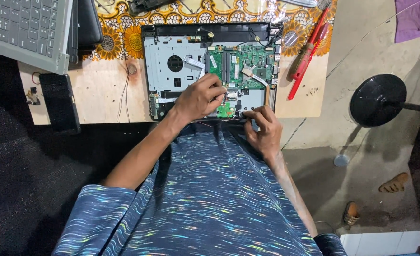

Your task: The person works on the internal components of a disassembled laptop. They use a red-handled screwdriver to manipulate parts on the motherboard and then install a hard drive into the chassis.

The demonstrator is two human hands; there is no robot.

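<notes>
So the opened laptop base [210, 71] sits flat on a pale plywood bench [101, 95], bottom cover off: dull grey metal tray, round fan cutout, glossy green circuit board [248, 64] with flat ribbon cables inside. Left hand [198, 98] rests curled on the board's near edge, grip bunched together on something too small to tell. Right hand [264, 125] pinches the base's near right corner, fingers closed. Red-handled screwdriver [307, 54] lies just beside it, on a sunflower-print cloth [124, 40].
</notes>
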